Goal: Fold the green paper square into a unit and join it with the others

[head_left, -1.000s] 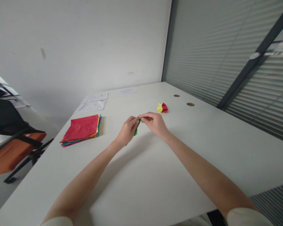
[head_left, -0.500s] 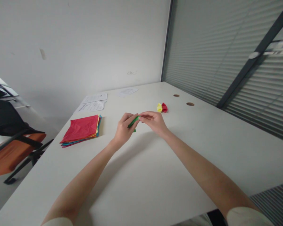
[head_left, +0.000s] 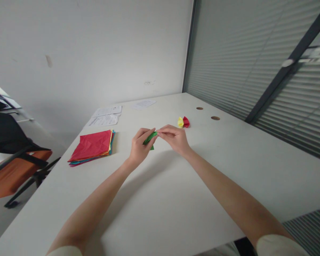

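Note:
Above the middle of the white table, my left hand (head_left: 139,146) is closed around a piece of folded green paper (head_left: 150,137), and a corner of it hangs out below the fingers. My right hand (head_left: 175,138) pinches at the paper's right end, its fingertips meeting those of the left. What exactly lies between the right fingertips is too small to make out clearly. Beyond my right hand lies a paper bow (head_left: 183,122), yellow on one side and red on the other.
A stack of coloured paper sheets (head_left: 92,145), red on top, lies on the table (head_left: 160,213) to the left. Printed sheets (head_left: 105,115) lie near the back wall. Two round holes pierce the table at the right, beside a blind-covered glass partition (head_left: 229,71). An orange chair (head_left: 18,170) stands left.
My right hand has shifted very slightly up and to the right. Slightly more of the green paper shows between my left fingers.

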A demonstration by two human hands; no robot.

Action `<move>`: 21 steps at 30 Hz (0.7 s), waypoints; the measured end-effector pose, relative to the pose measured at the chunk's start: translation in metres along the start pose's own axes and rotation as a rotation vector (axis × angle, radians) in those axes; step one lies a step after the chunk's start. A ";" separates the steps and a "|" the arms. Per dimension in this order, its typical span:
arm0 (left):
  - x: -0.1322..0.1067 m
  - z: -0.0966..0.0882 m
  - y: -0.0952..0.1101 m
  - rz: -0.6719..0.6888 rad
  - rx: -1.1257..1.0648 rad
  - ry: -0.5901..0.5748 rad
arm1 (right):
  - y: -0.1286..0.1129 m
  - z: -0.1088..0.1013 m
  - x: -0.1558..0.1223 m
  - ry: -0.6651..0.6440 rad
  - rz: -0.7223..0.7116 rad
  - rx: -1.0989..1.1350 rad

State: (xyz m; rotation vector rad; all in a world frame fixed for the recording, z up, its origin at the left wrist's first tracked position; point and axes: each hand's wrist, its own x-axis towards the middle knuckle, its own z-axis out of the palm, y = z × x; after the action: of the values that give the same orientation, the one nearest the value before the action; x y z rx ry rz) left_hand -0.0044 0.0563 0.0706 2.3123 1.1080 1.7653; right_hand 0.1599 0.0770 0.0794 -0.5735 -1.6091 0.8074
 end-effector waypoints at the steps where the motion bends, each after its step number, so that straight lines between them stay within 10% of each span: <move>1: 0.000 0.000 0.001 -0.009 -0.005 0.000 | 0.000 0.000 0.000 -0.003 -0.003 0.007; 21: -0.001 0.008 0.007 -0.434 -0.513 -0.001 | 0.006 0.006 0.001 0.053 0.060 0.102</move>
State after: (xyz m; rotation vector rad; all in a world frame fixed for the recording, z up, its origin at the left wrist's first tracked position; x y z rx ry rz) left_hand 0.0057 0.0540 0.0700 1.6341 0.9231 1.6320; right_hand 0.1537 0.0804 0.0743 -0.5681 -1.4990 0.9060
